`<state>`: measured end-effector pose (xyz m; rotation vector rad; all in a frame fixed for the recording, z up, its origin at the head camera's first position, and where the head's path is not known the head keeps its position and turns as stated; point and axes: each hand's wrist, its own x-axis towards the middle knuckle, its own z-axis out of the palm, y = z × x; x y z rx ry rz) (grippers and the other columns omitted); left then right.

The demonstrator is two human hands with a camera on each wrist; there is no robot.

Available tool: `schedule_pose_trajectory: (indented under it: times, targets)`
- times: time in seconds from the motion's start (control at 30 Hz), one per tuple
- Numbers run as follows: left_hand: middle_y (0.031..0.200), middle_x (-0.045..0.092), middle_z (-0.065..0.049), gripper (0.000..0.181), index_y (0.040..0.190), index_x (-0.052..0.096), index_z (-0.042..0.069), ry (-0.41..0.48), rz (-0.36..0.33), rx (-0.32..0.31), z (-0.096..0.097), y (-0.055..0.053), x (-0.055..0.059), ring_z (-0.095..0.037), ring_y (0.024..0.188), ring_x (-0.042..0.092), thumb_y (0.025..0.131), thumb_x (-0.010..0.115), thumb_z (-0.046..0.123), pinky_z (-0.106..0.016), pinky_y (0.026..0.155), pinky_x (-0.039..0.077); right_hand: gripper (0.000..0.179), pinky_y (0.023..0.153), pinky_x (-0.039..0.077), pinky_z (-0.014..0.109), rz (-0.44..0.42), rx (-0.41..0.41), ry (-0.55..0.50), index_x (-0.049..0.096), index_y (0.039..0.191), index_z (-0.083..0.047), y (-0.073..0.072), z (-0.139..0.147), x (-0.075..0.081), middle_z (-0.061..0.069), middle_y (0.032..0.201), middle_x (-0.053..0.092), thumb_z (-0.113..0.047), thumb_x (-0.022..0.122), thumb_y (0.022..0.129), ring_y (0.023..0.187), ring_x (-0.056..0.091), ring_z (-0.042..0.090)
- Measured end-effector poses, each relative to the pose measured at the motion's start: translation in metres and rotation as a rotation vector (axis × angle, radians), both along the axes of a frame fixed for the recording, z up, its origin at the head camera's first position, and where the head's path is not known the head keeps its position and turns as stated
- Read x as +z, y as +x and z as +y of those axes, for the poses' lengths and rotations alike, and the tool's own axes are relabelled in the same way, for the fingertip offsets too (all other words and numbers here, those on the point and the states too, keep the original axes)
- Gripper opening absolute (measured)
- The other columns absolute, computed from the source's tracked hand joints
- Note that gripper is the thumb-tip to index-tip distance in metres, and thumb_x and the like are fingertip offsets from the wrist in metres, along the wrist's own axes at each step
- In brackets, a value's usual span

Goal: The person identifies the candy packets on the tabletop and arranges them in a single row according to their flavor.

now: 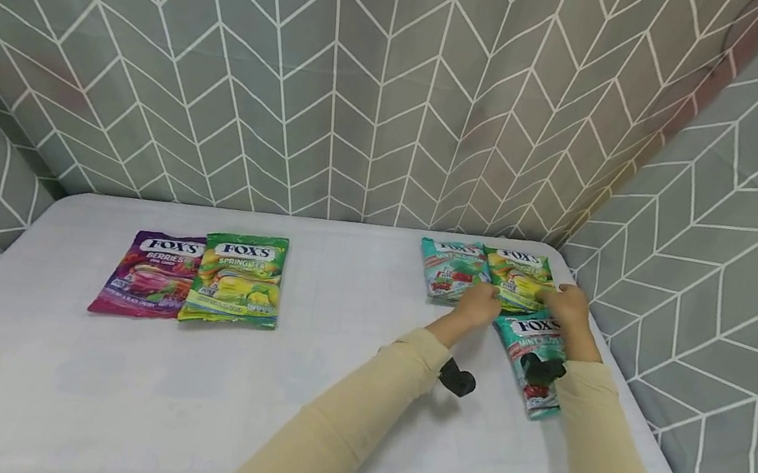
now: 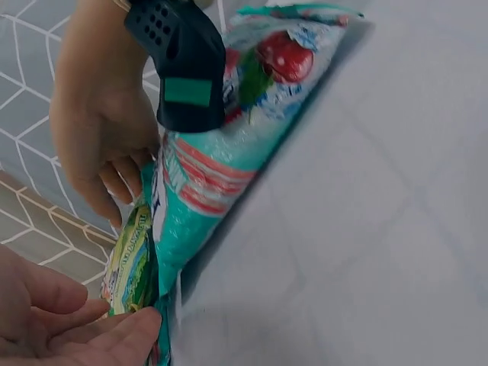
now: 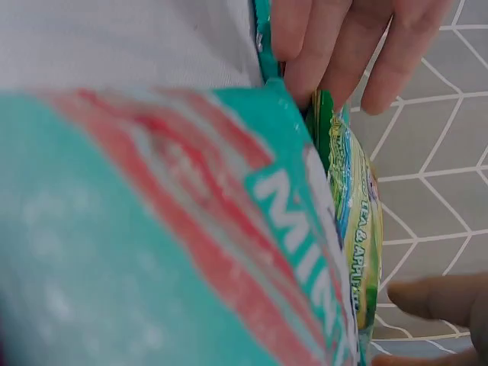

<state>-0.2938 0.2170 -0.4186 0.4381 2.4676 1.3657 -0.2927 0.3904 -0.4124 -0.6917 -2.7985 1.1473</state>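
Observation:
In the head view a green and yellow Fox's Spring Tea candy bag (image 1: 516,280) lies at the back right between both hands. My left hand (image 1: 478,305) is at its lower left corner, where it meets a teal Fox's mint candy bag (image 1: 451,268). The left fingers (image 2: 126,332) are extended, fingertips right at the bag edges. At the Spring Tea bag's right side is my right hand (image 1: 569,314), its fingers loosely bent and the thumb apart from them in the right wrist view. Another teal mint bag (image 1: 529,356) lies tilted below, partly covered by the right wrist camera.
On the left of the white table (image 1: 167,402) lie a purple Fox's Berries bag (image 1: 151,277) and a second Spring Tea bag (image 1: 238,279) overlapping it. A grey patterned curtain (image 1: 372,100) borders the table at the back and sides. Black cameras (image 1: 457,379) are on both wrists.

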Motion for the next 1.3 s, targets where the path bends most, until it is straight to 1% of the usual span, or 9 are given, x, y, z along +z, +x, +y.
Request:
schedule_pose_trajectory:
  times: [0.27,0.43,0.63,0.8,0.87,0.97,1.07,1.17,1.3]
  targets:
    - [0.123,0.063,-0.008,0.040,0.132,0.058,0.003,0.197,-0.156,0.127,0.000,0.002,0.004,-0.018,0.089,0.059,0.094,0.049,0.005,-0.028,0.071,0.047,0.052,0.100,0.038,0.052,0.160,-0.142,-0.176,0.032,0.143,0.012,0.000,-0.002,-0.004,0.034,0.143,0.034,0.000,0.045,0.094,0.129,0.037,0.047]
    - [0.114,0.066,-0.014,0.040,0.132,0.056,-0.001,0.338,-0.227,0.168,0.001,0.005,0.008,-0.022,0.091,0.066,0.093,0.053,0.000,-0.029,0.074,0.052,0.047,0.086,0.043,0.034,0.282,-0.196,-0.254,0.042,0.142,0.004,0.002,-0.003,-0.007,0.028,0.141,0.042,0.005,0.040,0.095,0.125,0.043,0.038]
    - [0.097,0.068,-0.023,0.038,0.129,0.052,-0.013,0.462,-0.322,0.238,0.001,0.008,0.012,-0.034,0.093,0.067,0.092,0.056,-0.004,-0.035,0.079,0.055,0.047,0.072,0.042,0.018,0.397,-0.172,-0.279,0.051,0.137,0.002,0.002,-0.012,0.002,0.023,0.133,0.052,0.011,0.049,0.091,0.120,0.048,0.033]
    - [0.073,0.060,-0.009,0.019,0.105,0.062,-0.008,0.497,-0.338,0.284,-0.005,0.008,0.009,-0.028,0.076,0.067,0.097,0.056,0.008,-0.035,0.077,0.056,0.050,0.078,0.045,0.020,0.431,-0.096,-0.329,0.050,0.137,0.003,0.002,-0.027,0.018,0.025,0.133,0.052,0.013,0.051,0.088,0.123,0.047,0.033]
    - [0.070,0.054,-0.004,0.025,0.111,0.061,-0.005,0.494,-0.315,0.296,-0.011,0.007,0.008,-0.022,0.067,0.061,0.098,0.057,0.017,-0.038,0.076,0.055,0.053,0.082,0.046,0.022,0.429,-0.079,-0.381,0.049,0.139,0.001,0.003,-0.033,0.023,0.023,0.134,0.051,0.014,0.052,0.088,0.125,0.045,0.031]
    - [0.078,0.055,-0.005,0.041,0.131,0.051,-0.001,0.489,-0.269,0.292,-0.021,0.005,0.005,-0.017,0.065,0.055,0.099,0.057,0.023,-0.042,0.078,0.054,0.056,0.086,0.046,0.027,0.419,-0.062,-0.444,0.047,0.141,-0.001,0.003,-0.041,0.029,0.019,0.128,0.053,0.015,0.053,0.087,0.122,0.046,0.028]
    - [0.113,0.060,-0.011,0.054,0.145,0.040,0.003,0.443,-0.219,0.276,-0.033,0.002,0.002,-0.022,0.096,0.060,0.099,0.056,0.028,-0.043,0.091,0.049,0.059,0.089,0.045,0.031,0.393,-0.015,-0.468,0.046,0.142,0.000,0.003,-0.045,0.033,0.020,0.125,0.052,0.016,0.053,0.085,0.118,0.046,0.027]
    - [0.142,0.047,-0.012,0.055,0.146,0.039,0.007,0.400,-0.177,0.257,-0.045,0.000,-0.001,-0.026,0.127,0.046,0.099,0.055,0.030,-0.040,0.100,0.041,0.060,0.092,0.042,0.031,0.333,0.074,-0.472,0.041,0.144,0.002,0.005,-0.048,0.034,0.026,0.131,0.048,0.014,0.052,0.086,0.113,0.046,0.025]
    - [0.140,0.049,-0.008,0.054,0.147,0.040,0.012,0.390,-0.151,0.227,-0.062,0.000,-0.007,-0.025,0.125,0.047,0.099,0.055,0.029,-0.039,0.098,0.042,0.065,0.102,0.036,0.034,0.228,0.176,-0.546,0.031,0.148,0.002,0.008,-0.052,0.035,0.028,0.141,0.039,0.013,0.051,0.087,0.117,0.043,0.025]
